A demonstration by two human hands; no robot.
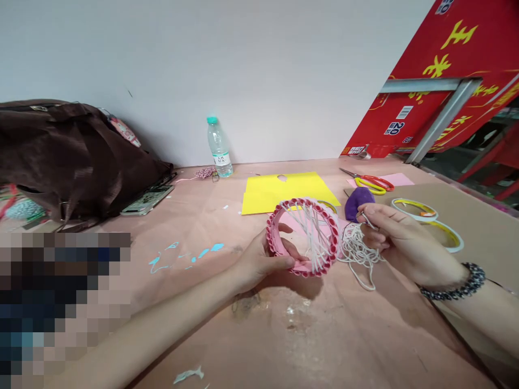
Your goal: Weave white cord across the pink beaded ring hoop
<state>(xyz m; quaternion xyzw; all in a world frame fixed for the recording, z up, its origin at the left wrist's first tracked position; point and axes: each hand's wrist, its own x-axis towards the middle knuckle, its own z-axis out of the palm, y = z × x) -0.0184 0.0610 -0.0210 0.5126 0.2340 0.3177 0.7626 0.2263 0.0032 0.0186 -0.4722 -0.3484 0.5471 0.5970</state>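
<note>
My left hand (265, 259) is closed around the near side of a pink ring (302, 236) with a red beaded rim, held tilted just above the table. White string is laced across the ring's opening. My right hand (389, 235), with a dark bead bracelet at the wrist, pinches a thin needle (367, 219) and the white string. A loose tangle of that string (359, 251) hangs between my right hand and the ring.
Behind the ring lie a yellow sheet (275, 189), a purple piece (357, 200), scissors (371, 182) and two tape rolls (413, 208). A water bottle (219, 146) stands by the wall. A brown bag (68, 156) and phone (148, 199) are at left.
</note>
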